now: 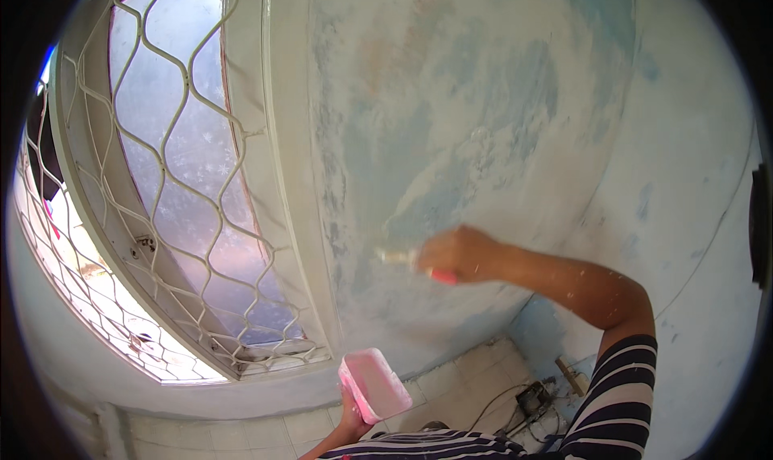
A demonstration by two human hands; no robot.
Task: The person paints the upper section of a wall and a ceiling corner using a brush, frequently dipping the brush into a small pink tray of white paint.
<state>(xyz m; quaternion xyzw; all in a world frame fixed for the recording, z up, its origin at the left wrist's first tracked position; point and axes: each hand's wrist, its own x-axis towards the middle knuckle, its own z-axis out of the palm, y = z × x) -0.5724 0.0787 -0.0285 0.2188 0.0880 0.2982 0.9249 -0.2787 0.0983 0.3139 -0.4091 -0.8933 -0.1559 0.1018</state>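
My right hand (465, 252) is closed around a paintbrush (398, 256), its pale bristle end pointing left at the wall and a red-pink part showing under the fingers. The brush is blurred, and I cannot tell whether its tip touches the wall. The wall (451, 162) is patchy, with whitish coating over pale blue. Lower down, my left hand (352, 416) grips a pink rectangular tub (377, 386) by its left side. The tub is tilted, and whitish material coats its inside.
On the left is a window with a wavy cream metal grille (187, 81) and a pale frame (302, 218). Another wall (684, 178) meets the patchy one at the right. Light floor tiles (459, 371) lie below, with a dark device (533, 398) and cables at the lower right.
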